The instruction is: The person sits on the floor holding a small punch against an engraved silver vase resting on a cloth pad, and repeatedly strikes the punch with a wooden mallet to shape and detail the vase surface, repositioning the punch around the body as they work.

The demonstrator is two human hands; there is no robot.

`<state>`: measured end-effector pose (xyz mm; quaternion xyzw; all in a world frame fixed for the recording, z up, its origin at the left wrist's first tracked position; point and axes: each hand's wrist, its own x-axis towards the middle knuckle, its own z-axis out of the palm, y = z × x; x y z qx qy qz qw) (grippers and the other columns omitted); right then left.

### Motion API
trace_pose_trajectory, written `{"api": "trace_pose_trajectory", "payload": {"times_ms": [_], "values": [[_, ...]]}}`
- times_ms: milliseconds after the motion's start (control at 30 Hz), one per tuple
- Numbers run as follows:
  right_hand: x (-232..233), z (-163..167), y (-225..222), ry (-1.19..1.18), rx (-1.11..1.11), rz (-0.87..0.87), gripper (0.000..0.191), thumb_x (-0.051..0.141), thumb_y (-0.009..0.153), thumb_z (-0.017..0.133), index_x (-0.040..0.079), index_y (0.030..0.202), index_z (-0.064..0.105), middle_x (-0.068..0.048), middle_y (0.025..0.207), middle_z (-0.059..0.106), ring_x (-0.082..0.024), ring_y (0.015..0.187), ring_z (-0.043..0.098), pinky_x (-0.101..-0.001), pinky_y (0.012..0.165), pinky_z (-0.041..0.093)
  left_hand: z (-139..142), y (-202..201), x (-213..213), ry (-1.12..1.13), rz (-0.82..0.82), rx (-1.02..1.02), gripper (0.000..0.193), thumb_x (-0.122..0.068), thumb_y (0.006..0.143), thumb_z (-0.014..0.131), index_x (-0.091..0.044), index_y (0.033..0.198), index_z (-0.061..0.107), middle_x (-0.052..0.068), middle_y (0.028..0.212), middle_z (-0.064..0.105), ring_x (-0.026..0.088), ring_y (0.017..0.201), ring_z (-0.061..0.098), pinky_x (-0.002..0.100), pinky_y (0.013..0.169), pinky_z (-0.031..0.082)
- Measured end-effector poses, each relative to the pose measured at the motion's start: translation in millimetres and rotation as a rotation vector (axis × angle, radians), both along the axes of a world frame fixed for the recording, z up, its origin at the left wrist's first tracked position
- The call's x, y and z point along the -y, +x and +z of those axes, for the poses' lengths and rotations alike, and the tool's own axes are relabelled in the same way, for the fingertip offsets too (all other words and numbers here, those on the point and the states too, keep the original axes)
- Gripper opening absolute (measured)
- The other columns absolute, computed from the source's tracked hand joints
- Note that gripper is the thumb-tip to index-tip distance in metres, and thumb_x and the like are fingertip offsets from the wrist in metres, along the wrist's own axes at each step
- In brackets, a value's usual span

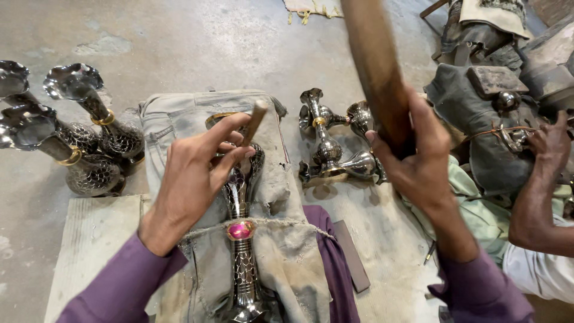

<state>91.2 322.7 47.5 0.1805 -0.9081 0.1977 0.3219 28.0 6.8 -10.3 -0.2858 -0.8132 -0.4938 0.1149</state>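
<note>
Keep the small punch (256, 119) steady and upright on the vase (241, 239) before the wooden mallet (376, 66) strikes. The left hand (191, 179) has its grip pinched on the punch; the right hand (412, 161) has its grip wrapped round the mallet handle. The vase lies across the lap on grey cloth (287, 179), silver, scale-patterned, with a pink band.

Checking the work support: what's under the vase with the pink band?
The vase lies on a dusty grey cloth draped over the person's lap, purple fabric showing beneath. The left hand covers its upper part.
</note>
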Motion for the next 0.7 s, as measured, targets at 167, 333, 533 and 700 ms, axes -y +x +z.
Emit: {"api": "trace_pose_trajectory", "payload": {"times_ms": [167,333,533,700], "values": [[4.0,32.6,-2.2,0.156,-0.08,0.012,0.066,0.004,0.097,0.086,0.005,0.153,0.052,-0.012,0.113,0.067,-0.021,0.097,0.069,-0.0325,0.086,0.057,-5.6,4.7,0.8,0.08,0.055,0.012,0.045,-0.01,0.094,0.073,-0.015,0.136,0.06,0.011,0.101,0.079,0.021,0.091,0.08,0.033,0.067,0.066],[7.1,55.8,-5.5,0.413,-0.084,0.053,0.063,0.006,0.097,0.081,0.01,0.153,0.053,-0.015,0.116,0.069,-0.023,0.089,0.07,-0.034,0.076,0.06,-10.4,6.7,1.1,0.15,0.023,-0.003,0.044,-0.006,0.096,0.07,-0.014,0.139,0.059,0.011,0.103,0.079,0.019,0.095,0.08,0.031,0.071,0.066],[15.8,60.5,-10.9,0.501,-0.017,0.035,0.058,0.01,0.101,0.07,0.016,0.156,0.053,-0.009,0.114,0.071,-0.018,0.076,0.068,-0.0316,0.066,0.06,-18.2,16.1,-3.1,0.214,0.126,0.031,0.043,-0.01,0.096,0.072,-0.014,0.136,0.059,0.009,0.1,0.079,0.019,0.091,0.081,0.032,0.065,0.066],[29.6,69.4,-9.9,0.691,-0.121,-0.011,0.048,0.018,0.099,0.069,0.023,0.146,0.06,0.002,0.1,0.075,-0.01,0.066,0.064,-0.0253,0.057,0.052,-27.1,21.7,-8.5,0.293,0.18,-0.017,0.039,-0.013,0.1,0.072,-0.014,0.137,0.058,0.009,0.103,0.079,0.019,0.094,0.08,0.029,0.07,0.069]]}}
